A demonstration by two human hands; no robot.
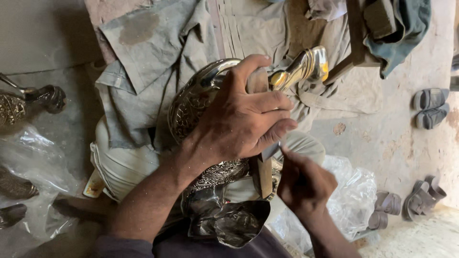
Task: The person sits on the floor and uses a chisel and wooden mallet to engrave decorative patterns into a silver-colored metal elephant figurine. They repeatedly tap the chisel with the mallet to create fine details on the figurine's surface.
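An engraved, silvery metal vessel (191, 102) with a shiny golden spout (310, 64) rests on my lap. My left hand (239, 119) lies over its body and grips it, thumb hooked over the top next to a wooden block (262, 174) pressed against the metal. Just below, my right hand (306, 184) pinches a small thin metal tool (271, 151) whose tip touches the vessel by my left fingertips. The vessel's dark flared base (229, 222) points toward me.
A worn grey cloth (153, 52) covers my lap. Other engraved metal pieces (14, 107) lie on the floor at left among clear plastic bags (28, 148). Another bag (354, 196) and several sandals (430, 107) sit at right.
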